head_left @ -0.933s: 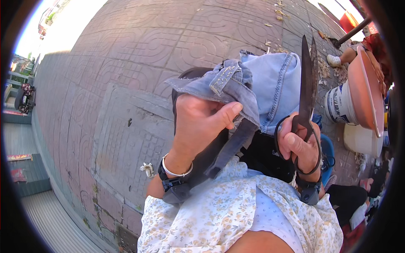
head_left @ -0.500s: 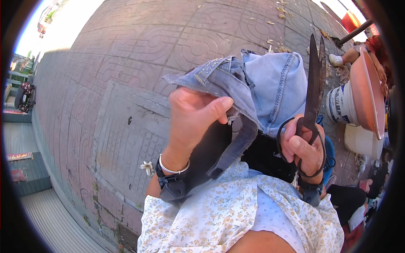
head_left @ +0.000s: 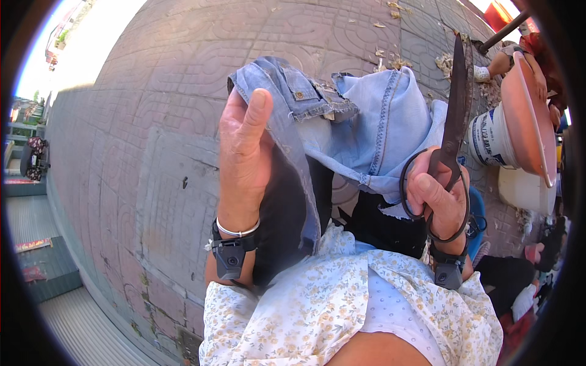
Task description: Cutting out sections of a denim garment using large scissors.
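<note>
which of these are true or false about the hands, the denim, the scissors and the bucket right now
1. The right hand grips a pair of scissors with the blades pointing up. True.
2. The scissor blades are spread wide around the cloth. False: the blades lie closed together and stand beside the denim garment, not around it.
3. The left hand is against the denim garment, its fingers stretched upward. True.
4. A white bucket stands at the person's left. False: it stands at the right, under a pink basin.
5. The ground is grass. False: it is patterned paving.
</note>
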